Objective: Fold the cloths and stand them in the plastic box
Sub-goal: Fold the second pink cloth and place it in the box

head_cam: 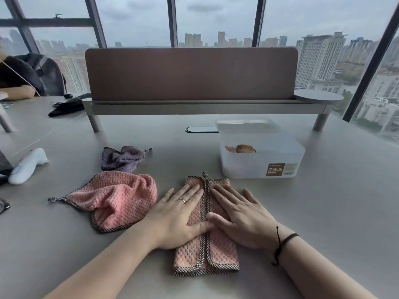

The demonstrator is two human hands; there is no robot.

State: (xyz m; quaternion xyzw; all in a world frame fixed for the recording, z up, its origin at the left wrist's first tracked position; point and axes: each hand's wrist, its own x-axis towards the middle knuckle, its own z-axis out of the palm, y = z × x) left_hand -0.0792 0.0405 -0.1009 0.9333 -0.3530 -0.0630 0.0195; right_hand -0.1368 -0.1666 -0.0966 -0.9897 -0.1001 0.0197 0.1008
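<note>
A pink waffle cloth (206,253) with a checked border lies folded into a narrow strip in front of me, its two side flaps meeting along the middle. My left hand (180,214) rests flat on its left flap and my right hand (241,216) flat on its right flap, fingers spread, thumbs touching near the seam. A second pink cloth (112,199) lies crumpled to the left. Behind it sits a bunched purple cloth (123,158). The translucent plastic box (278,154) stands at the back right with folded cloths (241,148) inside, one pink, one brownish.
A white handheld device (28,165) lies at the left. A brown desk divider on a raised shelf (192,76) crosses the back of the grey table (323,201). Black items (67,106) and another person's arm (16,91) are at the far left.
</note>
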